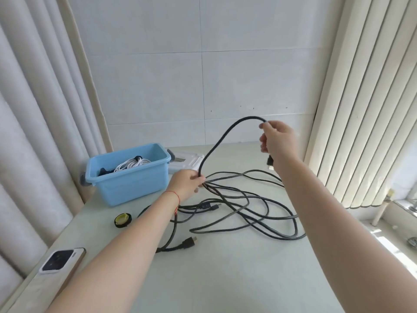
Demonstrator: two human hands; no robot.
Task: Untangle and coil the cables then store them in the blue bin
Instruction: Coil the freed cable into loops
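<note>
Coiling step: right hand pinching black cable near plug; left hand gripping gathered loops, probably several. Next: another loop, then blue bin.

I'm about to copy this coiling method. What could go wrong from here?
The black cable arches between the right hand and left hand, while its slack crosses other loops on the table; pulling may tighten a knot. Dragged loops could also catch the loose plug.
</note>
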